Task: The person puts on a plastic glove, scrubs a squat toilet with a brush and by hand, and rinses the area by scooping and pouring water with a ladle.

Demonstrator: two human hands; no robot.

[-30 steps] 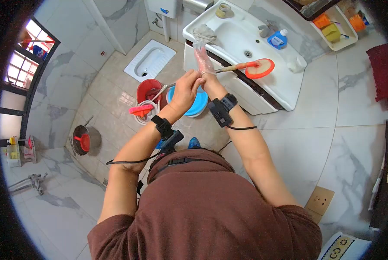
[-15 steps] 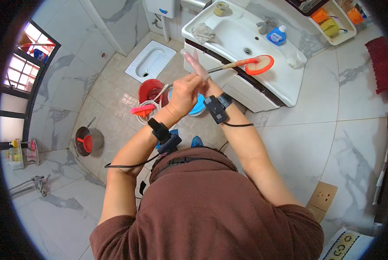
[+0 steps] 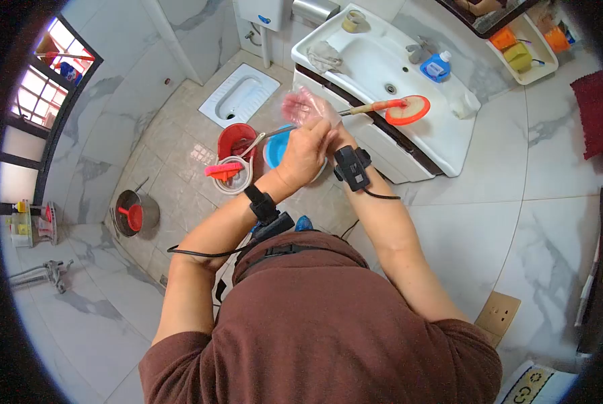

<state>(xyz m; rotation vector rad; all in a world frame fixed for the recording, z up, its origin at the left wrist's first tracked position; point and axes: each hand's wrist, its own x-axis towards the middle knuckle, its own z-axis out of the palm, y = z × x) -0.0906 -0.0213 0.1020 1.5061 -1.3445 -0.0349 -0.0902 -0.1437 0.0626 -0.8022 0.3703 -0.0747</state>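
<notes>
My right hand (image 3: 309, 111) is inside a clear plastic glove (image 3: 325, 110), its fingers loosely apart and holding nothing I can see. At that wrist, my left hand (image 3: 305, 153) is closed, pinching the glove's cuff. Behind the hands runs a long-handled tool with an orange-and-tan handle (image 3: 375, 106); its round, red-rimmed head (image 3: 409, 110) lies over the sink's front edge. Black devices with cables are strapped to both wrists. A blue basin (image 3: 274, 148) shows partly behind my left hand.
A white sink (image 3: 453, 128) holds a cloth (image 3: 324, 56) and a blue bottle (image 3: 436, 66). On the floor are a squat toilet (image 3: 239, 95), a red bucket (image 3: 237, 140), a pink brush (image 3: 224, 171) on a white coiled item, and a metal pot (image 3: 143, 214) with a red scoop.
My right hand's gloved fingers have spread from a narrow, closed shape. My left hand has moved slightly right and down along with the right wrist, still at the cuff.
</notes>
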